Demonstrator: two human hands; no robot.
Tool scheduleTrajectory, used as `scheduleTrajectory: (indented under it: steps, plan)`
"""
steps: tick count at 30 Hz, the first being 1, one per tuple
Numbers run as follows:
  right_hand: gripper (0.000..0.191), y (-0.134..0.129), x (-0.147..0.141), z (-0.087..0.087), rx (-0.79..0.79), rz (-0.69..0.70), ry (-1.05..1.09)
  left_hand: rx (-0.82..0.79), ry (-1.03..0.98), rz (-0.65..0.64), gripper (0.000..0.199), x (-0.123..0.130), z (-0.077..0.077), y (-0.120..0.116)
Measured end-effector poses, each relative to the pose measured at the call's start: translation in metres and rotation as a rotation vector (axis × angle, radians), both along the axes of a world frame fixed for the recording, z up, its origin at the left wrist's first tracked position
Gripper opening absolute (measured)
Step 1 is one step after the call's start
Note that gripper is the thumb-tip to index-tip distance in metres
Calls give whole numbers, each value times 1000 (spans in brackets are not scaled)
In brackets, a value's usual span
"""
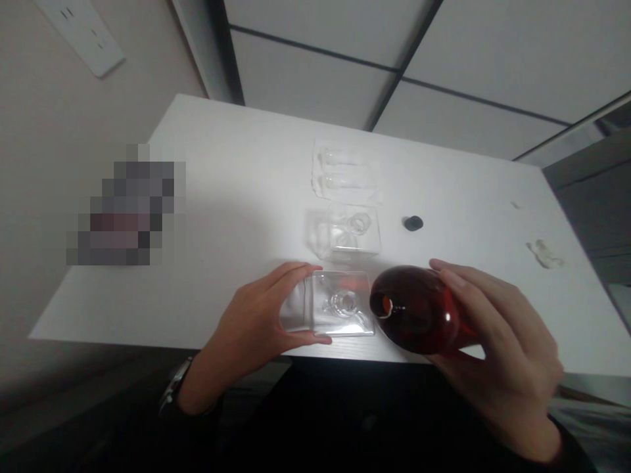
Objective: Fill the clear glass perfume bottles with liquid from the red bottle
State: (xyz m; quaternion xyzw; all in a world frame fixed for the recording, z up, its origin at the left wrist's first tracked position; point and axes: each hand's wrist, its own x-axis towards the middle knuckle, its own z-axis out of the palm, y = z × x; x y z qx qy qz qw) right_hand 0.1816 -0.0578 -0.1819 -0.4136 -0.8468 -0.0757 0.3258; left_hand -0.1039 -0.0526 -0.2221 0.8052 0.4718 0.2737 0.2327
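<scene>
My left hand grips a clear rectangular container by its left end, near the table's front edge. A round opening shows on the container's top. In my right hand is a dark red, glossy bottle, tilted with its mouth toward the container's right side. Whether the bottle touches the container I cannot tell. Just behind stands a second clear container with a similar round opening. A small black cap lies to its right.
A clear package with two tube-like items lies at the back of the white table. A blurred-out object is at the left edge. A crumpled pale piece lies at the right.
</scene>
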Motion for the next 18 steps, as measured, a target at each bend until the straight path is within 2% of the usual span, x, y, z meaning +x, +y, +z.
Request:
scheduleTrajectory:
  steps: [7, 14, 18]
  plan:
    - [84, 2, -3, 5, 16, -12, -32, 14, -7, -2, 85, 0, -2, -2]
    - [76, 3, 0, 6, 19, 24, -60, -32, -4, 3, 84, -1, 0, -1]
    - [81, 1, 1, 6, 9, 6, -75, -52, -12, 7, 81, -1, 0, 0]
